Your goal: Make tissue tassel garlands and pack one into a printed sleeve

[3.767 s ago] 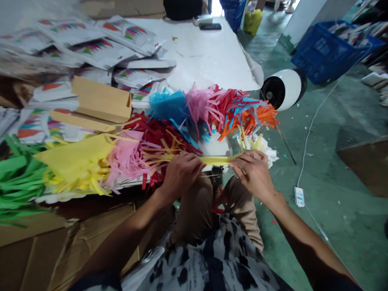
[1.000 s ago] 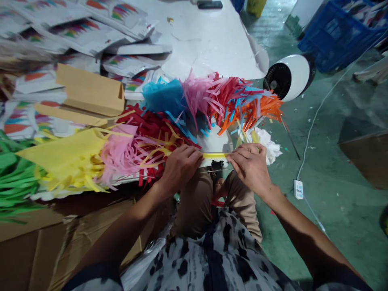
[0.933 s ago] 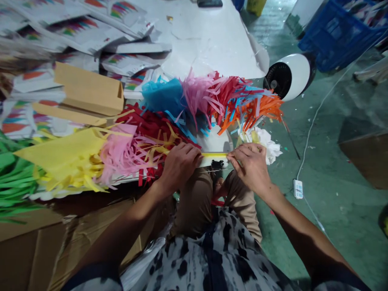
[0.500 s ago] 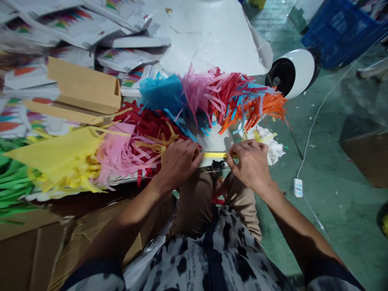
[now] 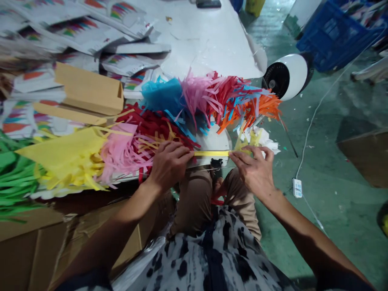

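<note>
My left hand (image 5: 168, 163) pinches one end of a folded yellow paper strip (image 5: 211, 153) at the table's near edge. My right hand (image 5: 254, 169) grips the strip's other end, where its yellow fringe (image 5: 247, 139) fans out. The strip is stretched flat between both hands over a white surface (image 5: 214, 141). Behind the hands lie heaps of cut tissue fringe: red (image 5: 151, 125), pink (image 5: 121, 151), yellow (image 5: 66, 153), blue (image 5: 163, 95), orange (image 5: 260, 107) and green (image 5: 15, 182).
A brown cardboard box (image 5: 87, 91) and stacks of printed packets (image 5: 75, 28) cover the table's left. A white fan (image 5: 287, 76) stands on the green floor, with a cable and power strip (image 5: 297, 188). A blue crate (image 5: 330, 34) is at the far right. Cardboard (image 5: 36, 246) lies lower left.
My hands have drawn apart along the yellow strip: the left slid left, the right slid right, so more of the strip shows between them.
</note>
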Tool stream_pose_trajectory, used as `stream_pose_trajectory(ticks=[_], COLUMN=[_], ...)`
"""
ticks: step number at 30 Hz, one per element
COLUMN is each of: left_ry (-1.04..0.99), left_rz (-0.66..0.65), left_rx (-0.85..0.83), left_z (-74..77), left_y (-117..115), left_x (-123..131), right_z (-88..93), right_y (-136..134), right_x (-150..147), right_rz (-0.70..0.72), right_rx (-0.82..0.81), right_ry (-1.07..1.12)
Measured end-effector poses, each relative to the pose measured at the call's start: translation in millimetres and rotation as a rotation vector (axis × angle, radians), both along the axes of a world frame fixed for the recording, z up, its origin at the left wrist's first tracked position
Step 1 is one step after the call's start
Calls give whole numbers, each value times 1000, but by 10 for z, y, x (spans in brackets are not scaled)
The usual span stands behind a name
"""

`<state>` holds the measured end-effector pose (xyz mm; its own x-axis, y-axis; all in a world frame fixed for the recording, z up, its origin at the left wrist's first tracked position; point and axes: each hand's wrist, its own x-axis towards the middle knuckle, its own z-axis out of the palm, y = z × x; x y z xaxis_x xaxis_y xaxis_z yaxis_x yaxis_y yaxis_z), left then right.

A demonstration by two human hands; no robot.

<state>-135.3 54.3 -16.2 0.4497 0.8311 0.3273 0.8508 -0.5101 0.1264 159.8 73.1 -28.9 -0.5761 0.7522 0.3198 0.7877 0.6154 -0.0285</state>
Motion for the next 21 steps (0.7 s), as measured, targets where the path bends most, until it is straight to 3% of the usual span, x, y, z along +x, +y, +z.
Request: stream_pose_trajectory(ticks=[4,9,14,21], left_ry=[1,57,74,37], left_rz=[-47,-151,-107,-91], left_rx=[31,-43,-14,-58], left_z=[61,-73,-111,-97], left_y=[49,211,290,290], left_x=[154,450,461,450], right_z=[72,182,198,51], right_y=[36,95,124,233], right_x=[-19,-73,-164,-323], right_rz=[-6,9,13,34], right_rx=[-50,-74,-49,-76], right_ry=[27,19,65,71])
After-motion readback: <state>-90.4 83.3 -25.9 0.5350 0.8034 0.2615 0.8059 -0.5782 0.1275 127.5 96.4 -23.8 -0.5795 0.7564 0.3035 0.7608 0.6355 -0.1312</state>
